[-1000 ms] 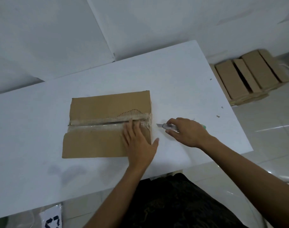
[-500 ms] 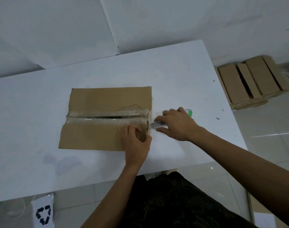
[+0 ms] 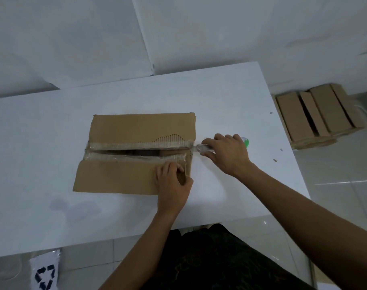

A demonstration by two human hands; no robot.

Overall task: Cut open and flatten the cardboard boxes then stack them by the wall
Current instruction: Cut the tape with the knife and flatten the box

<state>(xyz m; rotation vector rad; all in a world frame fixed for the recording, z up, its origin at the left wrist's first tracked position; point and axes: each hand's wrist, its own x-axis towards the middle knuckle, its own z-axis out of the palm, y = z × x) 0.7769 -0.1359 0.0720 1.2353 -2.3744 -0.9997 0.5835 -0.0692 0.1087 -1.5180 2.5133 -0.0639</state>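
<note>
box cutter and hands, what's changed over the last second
The right hand carried the box cutter left to the taped seam at the right end of the cardboard box. The left hand, earlier flat on the near flap, now pinches it with curled fingers. The seam gapes wider. The box and the flattened stack on the floor stayed put.

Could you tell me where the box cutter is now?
Head view: the right hand grips the box cutter, its tip at the right end of the seam in the cardboard box.

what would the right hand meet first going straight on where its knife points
The taped seam at the right end of the cardboard box; the utility knife in the right hand looks close to touching it.
</note>
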